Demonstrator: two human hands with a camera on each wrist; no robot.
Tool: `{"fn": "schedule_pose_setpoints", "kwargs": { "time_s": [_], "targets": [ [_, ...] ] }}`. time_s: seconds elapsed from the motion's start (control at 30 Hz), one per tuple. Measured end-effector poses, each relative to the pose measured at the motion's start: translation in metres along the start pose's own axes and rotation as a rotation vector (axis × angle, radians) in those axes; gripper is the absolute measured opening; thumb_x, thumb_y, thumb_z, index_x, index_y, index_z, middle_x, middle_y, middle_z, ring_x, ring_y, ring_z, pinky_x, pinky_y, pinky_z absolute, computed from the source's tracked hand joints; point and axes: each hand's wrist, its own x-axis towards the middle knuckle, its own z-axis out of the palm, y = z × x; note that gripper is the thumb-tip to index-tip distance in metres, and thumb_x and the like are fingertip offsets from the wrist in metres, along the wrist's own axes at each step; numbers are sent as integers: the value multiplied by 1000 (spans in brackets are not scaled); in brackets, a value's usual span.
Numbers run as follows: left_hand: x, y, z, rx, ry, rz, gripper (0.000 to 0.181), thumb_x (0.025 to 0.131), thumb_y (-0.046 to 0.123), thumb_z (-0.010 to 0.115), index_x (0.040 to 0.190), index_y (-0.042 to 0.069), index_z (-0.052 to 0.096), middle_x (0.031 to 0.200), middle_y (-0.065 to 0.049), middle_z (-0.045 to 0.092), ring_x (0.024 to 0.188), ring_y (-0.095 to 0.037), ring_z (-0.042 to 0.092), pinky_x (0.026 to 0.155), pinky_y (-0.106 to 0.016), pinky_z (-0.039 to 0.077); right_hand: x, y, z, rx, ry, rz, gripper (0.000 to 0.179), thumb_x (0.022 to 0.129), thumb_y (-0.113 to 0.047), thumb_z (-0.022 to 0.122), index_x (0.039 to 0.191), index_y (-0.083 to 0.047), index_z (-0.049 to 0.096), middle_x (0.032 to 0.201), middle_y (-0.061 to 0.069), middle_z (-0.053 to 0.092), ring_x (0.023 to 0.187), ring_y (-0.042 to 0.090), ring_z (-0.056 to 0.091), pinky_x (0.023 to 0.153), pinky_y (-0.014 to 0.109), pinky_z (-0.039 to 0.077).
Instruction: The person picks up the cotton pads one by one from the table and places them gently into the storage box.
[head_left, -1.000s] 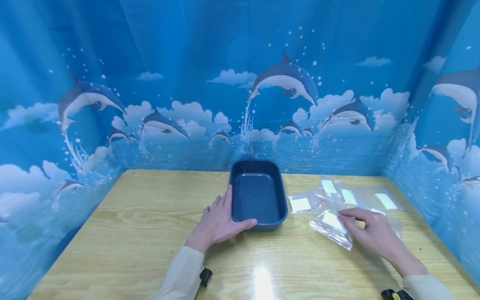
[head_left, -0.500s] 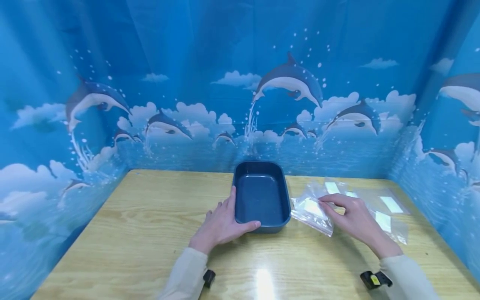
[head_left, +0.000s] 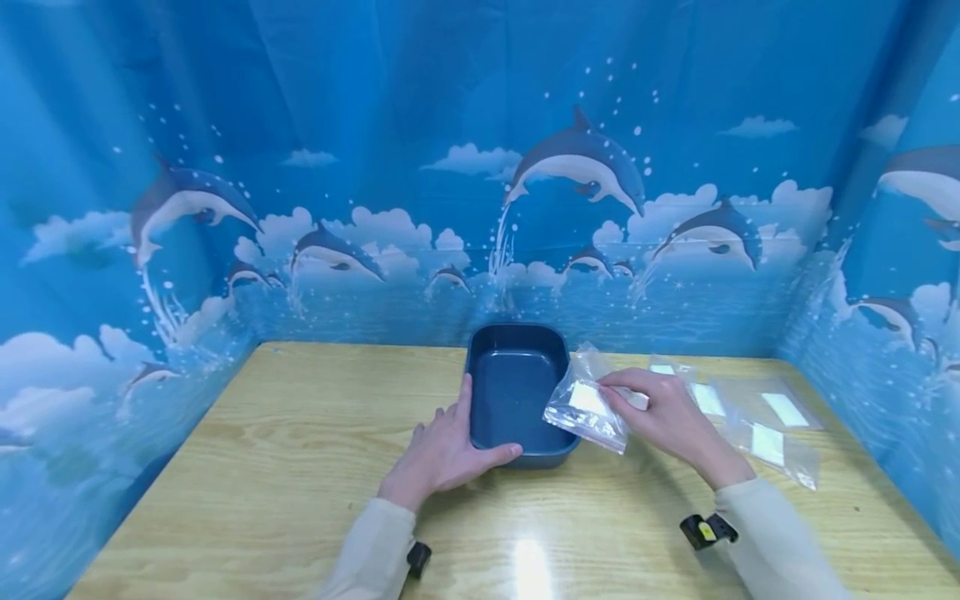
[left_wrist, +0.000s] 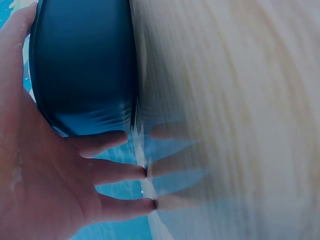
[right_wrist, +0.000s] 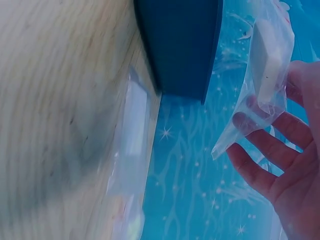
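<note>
A dark blue rectangular tub [head_left: 517, 392] stands on the table. My left hand [head_left: 448, 454] rests against its near left corner, fingers stretched along the left side and thumb at the near rim. In the left wrist view those fingers [left_wrist: 117, 171] are straight and spread beside the tub's wall [left_wrist: 85, 65]. My right hand [head_left: 667, 415] pinches a clear plastic zip bag [head_left: 588, 408] that overlaps the tub's right rim in the head view. A white block [right_wrist: 267, 65] shows inside this bag in the right wrist view, raised off the table.
Several more clear bags with white pieces lie right of the tub, including one bag [head_left: 768, 443] nearest the front and another bag [head_left: 783, 408] at the far right. A blue dolphin-print curtain [head_left: 360, 167] stands behind the wooden table [head_left: 315, 417].
My right hand has carried the pinched bag leftward and up from among the other bags to the tub's right rim. My left hand keeps its place on the tub.
</note>
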Motion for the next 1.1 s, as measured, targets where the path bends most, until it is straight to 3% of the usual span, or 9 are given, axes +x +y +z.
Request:
{"fn": "schedule_pose_setpoints", "kwargs": {
  "time_s": [0.43, 0.63, 1.1],
  "targets": [
    [0, 1, 0, -11, -9, -8, 132, 74, 90, 59, 166, 20, -6, 169, -15, 28, 150, -50, 33, 119, -73, 25, 22, -6, 28, 79, -18, -106, 15, 91, -9, 75, 106, -9, 79, 104, 7, 80, 93, 23, 77, 84, 42, 63],
    [0, 1, 0, -14, -9, -11, 133, 73, 91, 58, 166, 19, -5, 168, -17, 28, 149, -51, 33, 120, -72, 25, 31, -11, 37, 95, -52, -95, 16, 93, -12, 74, 108, -8, 78, 106, 8, 80, 94, 22, 77, 85, 40, 63],
    [-1, 2, 0, -31, -9, -21, 133, 73, 93, 55, 166, 20, -5, 169, -17, 27, 150, -51, 33, 120, -73, 24, 48, -19, 58, 23, -117, -103, 16, 97, -19, 71, 108, -11, 79, 108, 5, 79, 100, 20, 75, 89, 37, 62]
  ]
}}
